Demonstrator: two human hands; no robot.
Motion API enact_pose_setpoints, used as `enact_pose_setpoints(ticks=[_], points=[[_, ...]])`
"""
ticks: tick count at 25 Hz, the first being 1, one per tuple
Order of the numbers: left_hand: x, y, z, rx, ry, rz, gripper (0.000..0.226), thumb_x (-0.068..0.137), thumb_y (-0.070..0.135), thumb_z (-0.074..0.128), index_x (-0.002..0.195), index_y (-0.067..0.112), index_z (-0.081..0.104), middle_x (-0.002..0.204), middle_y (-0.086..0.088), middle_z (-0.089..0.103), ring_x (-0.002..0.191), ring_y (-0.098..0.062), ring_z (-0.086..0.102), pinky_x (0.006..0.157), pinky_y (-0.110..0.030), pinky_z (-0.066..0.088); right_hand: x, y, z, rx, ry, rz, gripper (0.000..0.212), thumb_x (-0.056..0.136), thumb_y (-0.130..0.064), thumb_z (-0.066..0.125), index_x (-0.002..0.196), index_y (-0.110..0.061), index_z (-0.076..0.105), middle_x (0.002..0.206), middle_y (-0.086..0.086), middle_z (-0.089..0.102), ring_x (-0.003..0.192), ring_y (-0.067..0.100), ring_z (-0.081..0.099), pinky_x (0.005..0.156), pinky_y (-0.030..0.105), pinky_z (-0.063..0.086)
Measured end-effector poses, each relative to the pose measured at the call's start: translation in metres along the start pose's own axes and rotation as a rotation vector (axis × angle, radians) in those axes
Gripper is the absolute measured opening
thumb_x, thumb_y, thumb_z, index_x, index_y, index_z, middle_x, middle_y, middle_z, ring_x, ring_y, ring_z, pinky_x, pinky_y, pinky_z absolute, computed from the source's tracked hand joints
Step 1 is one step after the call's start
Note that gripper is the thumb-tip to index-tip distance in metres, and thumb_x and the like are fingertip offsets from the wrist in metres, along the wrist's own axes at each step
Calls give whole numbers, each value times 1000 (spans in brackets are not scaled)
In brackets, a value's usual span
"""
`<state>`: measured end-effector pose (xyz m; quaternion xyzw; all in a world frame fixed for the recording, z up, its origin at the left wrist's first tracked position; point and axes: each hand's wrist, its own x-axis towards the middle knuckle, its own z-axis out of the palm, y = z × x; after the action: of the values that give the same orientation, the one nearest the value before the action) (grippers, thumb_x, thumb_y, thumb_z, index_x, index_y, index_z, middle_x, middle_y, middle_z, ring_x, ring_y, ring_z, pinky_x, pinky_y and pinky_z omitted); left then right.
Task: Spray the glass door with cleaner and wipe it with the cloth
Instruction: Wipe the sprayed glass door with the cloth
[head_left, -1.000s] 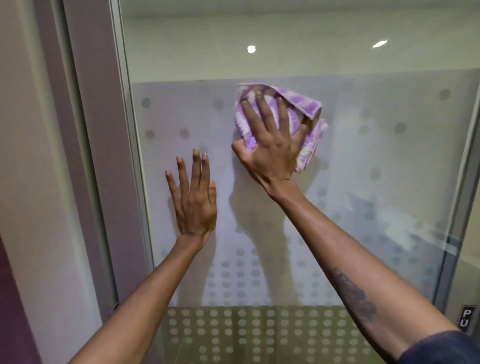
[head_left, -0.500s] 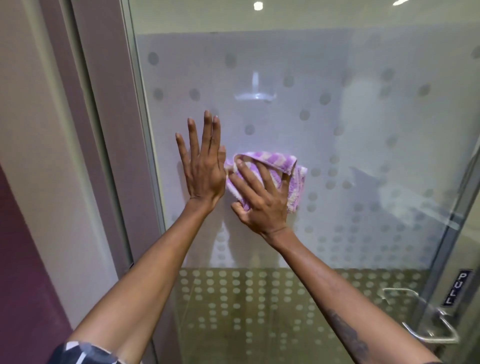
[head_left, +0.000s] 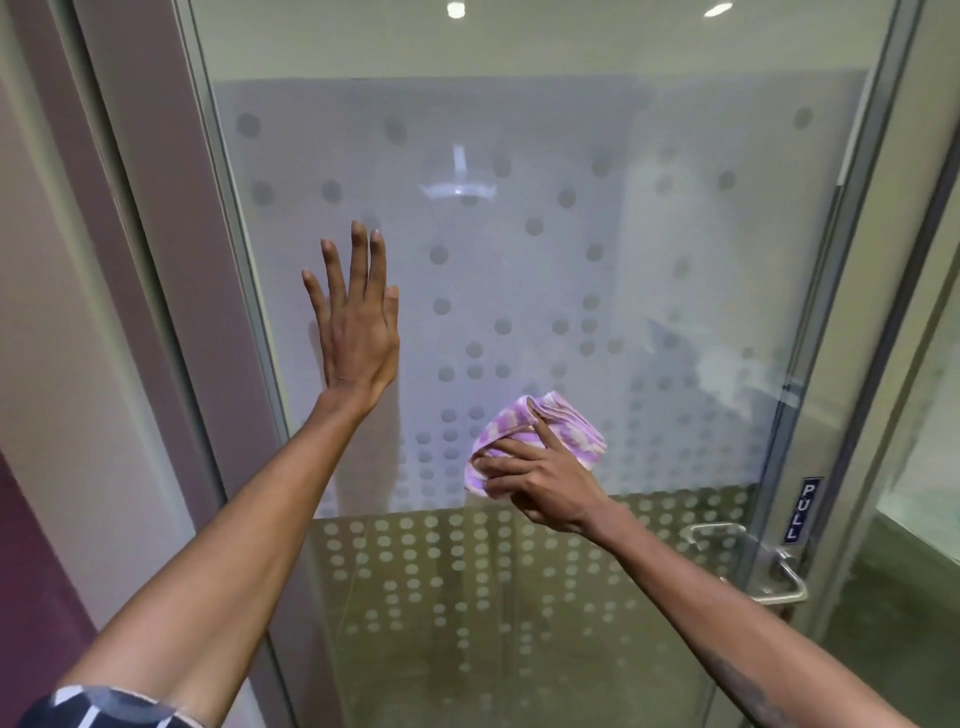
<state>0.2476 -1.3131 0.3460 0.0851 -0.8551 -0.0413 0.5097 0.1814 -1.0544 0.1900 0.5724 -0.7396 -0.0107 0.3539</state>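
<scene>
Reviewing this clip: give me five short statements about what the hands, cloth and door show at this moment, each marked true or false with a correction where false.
1. The right hand presses a purple-and-white cloth against the glass door. True.
2. The left hand holds a spray bottle. False: it is empty, flat on the glass with fingers spread upward.
3. The cloth sits near the lower edge of the frosted band. True.
4. The door handle is at the left edge of the door. False: it is at the right, below the PULL sign.
5. The two hands touch each other. False: they are apart.
</scene>
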Motion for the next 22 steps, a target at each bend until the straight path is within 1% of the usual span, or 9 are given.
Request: enact_pose_setpoints(ticks=[3, 5, 7, 9, 12, 15, 17, 19, 22], points=[[-2, 11, -19, -68, -113, -56, 64, 113, 29, 31, 166, 18, -2, 175, -3, -8, 160, -36, -13, 126, -58, -8, -19, -12, -27, 273, 63, 297, 26, 86, -10, 73, 104, -27, 82, 130, -10, 73, 128, 19, 65, 113, 62, 38], [-9, 26, -33, -193, -158, -113, 64, 113, 32, 33, 167, 19, 2, 175, -3, -6, 160, -34, -13, 128, -56, -9, -19, -24, -55, 860, 306, 679, 17, 91, -14, 77, 103, -23, 84, 101, -6, 80, 85, 16, 74, 79, 38, 57], [-28, 47, -43, -342, -153, -114, 62, 112, 34, 37, 167, 19, 11, 175, -1, 3, 162, -28, -9, 129, -46, -11, -15, -29, -86, 1674, 524, 1060, 13, 93, -35, 76, 87, -24, 77, 57, -14, 60, 39, 4, 38, 40, 17, 30], [-58, 71, -44, -517, -225, -72, 62, 111, 36, 43, 166, 20, 20, 173, 4, 13, 162, -20, -3, 129, -37, -7, -20, -22, -109, 2142, 646, 1147, 24, 95, -20, 63, 75, -18, 50, 49, -6, 35, 39, 11, 23, 38, 25, 22], [-103, 102, -34, -782, -584, -115, 63, 107, 44, 50, 164, 26, 29, 170, 9, 26, 159, -11, 18, 127, -29, 12, -38, -28, -141, 2256, 700, 1122, 19, 65, -3, 55, 82, -11, 52, 69, 10, 54, 69, 31, 53, 80, 43, 49], [-137, 129, -24, -935, -814, -244, 63, 105, 51, 51, 160, 23, 39, 163, 6, 41, 150, -12, 39, 116, -23, 25, -58, -41, -146, 2350, 651, 1158, 51, 75, -15, 41, 121, -2, 58, 117, 23, 59, 121, 39, 54, 124, 48, 30], [-152, 144, -20, -1097, -869, -383, 53, 104, 50, 52, 147, 19, 57, 149, 0, 60, 135, -18, 58, 113, -29, 41, -70, -50, -151, 2343, 618, 1225, 55, 78, -21, 43, 123, 2, 64, 122, 24, 65, 118, 40, 63, 115, 49, 44], [-162, 157, -19, -1351, -975, -553, 42, 103, 45, 56, 123, 12, 72, 124, -9, 76, 106, -21, 74, 91, -29, 59, -86, -54, -155, 2308, 616, 1329, 49, 79, -25, 46, 109, 3, 73, 106, 24, 74, 98, 40, 73, 97, 47, 55], [-177, 178, -22, -1449, -1045, -664, 45, 97, 38, 67, 117, -2, 75, 114, -21, 77, 97, -27, 76, 83, -32, 63, -107, -61, -166, 2182, 602, 1475, 45, 72, -29, 53, 89, 1, 81, 88, 22, 78, 81, 38, 76, 88, 43, 55]])
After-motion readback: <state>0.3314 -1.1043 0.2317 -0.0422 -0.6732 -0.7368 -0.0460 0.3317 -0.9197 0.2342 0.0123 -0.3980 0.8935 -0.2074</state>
